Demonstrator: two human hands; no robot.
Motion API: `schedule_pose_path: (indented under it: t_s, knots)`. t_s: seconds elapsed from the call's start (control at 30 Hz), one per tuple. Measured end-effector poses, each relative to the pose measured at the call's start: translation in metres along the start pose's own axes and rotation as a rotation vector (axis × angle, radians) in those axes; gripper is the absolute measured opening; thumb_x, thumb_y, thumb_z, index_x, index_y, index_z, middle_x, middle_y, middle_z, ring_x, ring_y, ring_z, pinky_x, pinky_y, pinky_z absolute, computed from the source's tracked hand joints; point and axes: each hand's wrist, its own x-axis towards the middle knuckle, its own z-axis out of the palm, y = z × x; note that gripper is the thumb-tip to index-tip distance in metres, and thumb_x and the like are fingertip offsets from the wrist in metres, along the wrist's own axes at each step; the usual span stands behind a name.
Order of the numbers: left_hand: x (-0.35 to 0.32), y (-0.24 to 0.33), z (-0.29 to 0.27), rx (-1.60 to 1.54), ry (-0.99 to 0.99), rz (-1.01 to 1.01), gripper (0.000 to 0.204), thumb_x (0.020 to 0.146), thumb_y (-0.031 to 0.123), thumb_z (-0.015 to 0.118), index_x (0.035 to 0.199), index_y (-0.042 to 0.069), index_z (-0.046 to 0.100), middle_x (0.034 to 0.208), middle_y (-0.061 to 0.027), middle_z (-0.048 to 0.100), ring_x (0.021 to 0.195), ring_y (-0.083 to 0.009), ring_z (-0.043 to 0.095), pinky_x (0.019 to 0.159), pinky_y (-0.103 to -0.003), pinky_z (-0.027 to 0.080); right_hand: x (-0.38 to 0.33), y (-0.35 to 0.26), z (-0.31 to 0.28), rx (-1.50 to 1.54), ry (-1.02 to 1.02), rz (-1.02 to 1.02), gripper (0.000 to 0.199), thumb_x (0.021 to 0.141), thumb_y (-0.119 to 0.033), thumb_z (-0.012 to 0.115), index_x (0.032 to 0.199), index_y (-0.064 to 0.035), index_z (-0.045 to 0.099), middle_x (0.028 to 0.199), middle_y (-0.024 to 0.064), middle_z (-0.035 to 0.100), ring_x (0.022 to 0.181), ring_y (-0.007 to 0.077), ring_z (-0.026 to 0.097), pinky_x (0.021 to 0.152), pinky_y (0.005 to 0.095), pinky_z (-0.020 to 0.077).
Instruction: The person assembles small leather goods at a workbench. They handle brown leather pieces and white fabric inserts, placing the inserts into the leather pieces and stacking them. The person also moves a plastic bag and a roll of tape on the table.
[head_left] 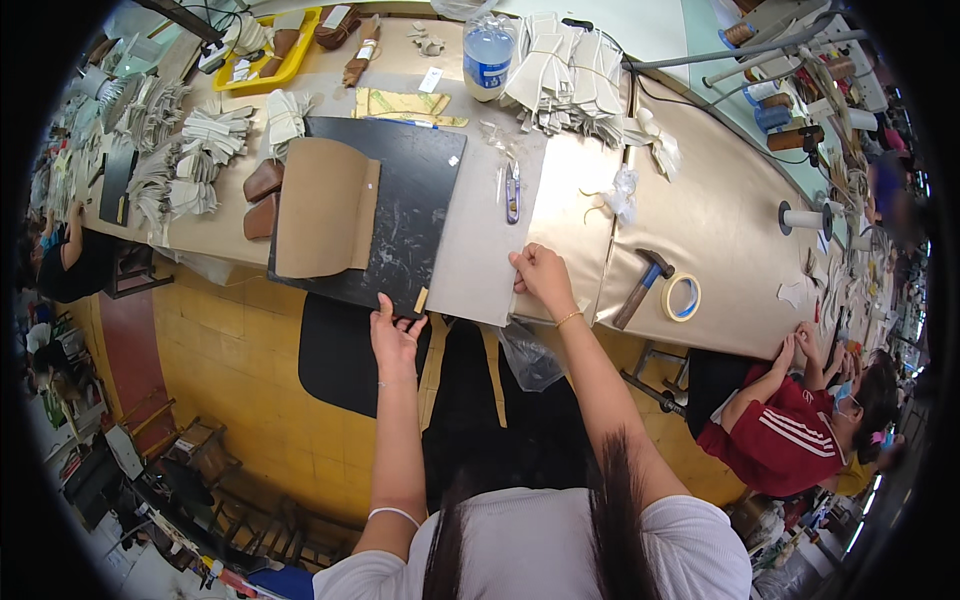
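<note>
My left hand [397, 340] is at the front edge of a black board [415, 220], thumb at the edge and fingers curled against it beside a small yellow strip [421, 300]. On the board lies a curved brown sheet [320, 210]. My right hand [543, 277] is closed, fingers pinched together, over the right edge of a grey sheet [487, 270]; whatever is in the pinch is hidden. Beyond it rest purple-handled thread snips [513, 195]. To the right are a hammer [643, 288] and a roll of tape [682, 298].
Brown leather pieces [262, 198] sit left of the board. Bundled pale pieces [565, 75], a bottle [487, 60] and a yellow tray [268, 75] stand at the back. A thread spool [805, 219] is at right, near a co-worker in a red shirt [775, 445].
</note>
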Motion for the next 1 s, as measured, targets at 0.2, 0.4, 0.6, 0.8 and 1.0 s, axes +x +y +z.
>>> schedule_pose_path:
  t_s: [0.2,0.4,0.6,0.8,1.0]
  knots:
    - [0.013,0.014,-0.004,0.014,0.045,0.014,0.05,0.09,0.043,0.063,0.114,0.002,0.048,0.108,-0.0118,0.053,0.105,-0.0323,0.056,0.092,-0.055,0.046,-0.006,-0.002,-0.005,0.034,0.018,0.006,0.025,0.091,-0.021,0.059,0.08,0.0008,0.062,0.064,0.0093,0.066,0.054,0.0149,0.066,0.056,0.0268,0.0523]
    - [0.003,0.012,-0.005,0.063,-0.028,0.064,0.047,0.093,0.041,0.061,0.112,0.001,0.046,0.103,-0.0116,0.051,0.101,-0.0275,0.055,0.09,-0.045,0.05,-0.037,0.045,-0.071,0.135,0.294,-0.07,0.022,0.092,-0.019,0.059,0.094,0.0013,0.067,0.079,0.0112,0.069,0.066,0.0144,0.065,0.063,0.0277,0.0522]
    - [-0.035,-0.051,-0.007,0.148,-0.196,-0.391,0.043,0.091,0.036,0.065,0.113,0.002,0.052,0.106,-0.0142,0.056,0.104,-0.029,0.056,0.092,-0.041,0.049,-0.06,0.06,-0.062,-0.092,0.33,-0.228,0.016,0.086,-0.013,0.064,0.093,0.0008,0.067,0.09,0.0132,0.064,0.082,0.0263,0.065,0.075,0.0344,0.0512]
    - [-0.037,-0.078,0.016,0.006,-0.35,-0.335,0.026,0.097,0.026,0.058,0.11,0.005,0.052,0.104,-0.0118,0.058,0.102,-0.0263,0.057,0.091,-0.039,0.047,-0.029,0.035,-0.004,-0.143,0.32,-0.337,0.017,0.079,-0.008,0.069,0.094,-0.0015,0.067,0.1,0.0124,0.056,0.091,0.0298,0.061,0.081,0.0387,0.0487]
    - [-0.041,-0.066,0.025,0.011,-0.335,-0.338,0.017,0.096,0.023,0.059,0.103,0.008,0.055,0.091,-0.0077,0.062,0.088,-0.0212,0.062,0.077,-0.035,0.051,-0.022,0.013,0.016,-0.356,0.415,-0.312,0.018,0.075,-0.01,0.073,0.091,-0.008,0.066,0.102,0.0065,0.052,0.101,0.0249,0.054,0.083,0.044,0.0399]
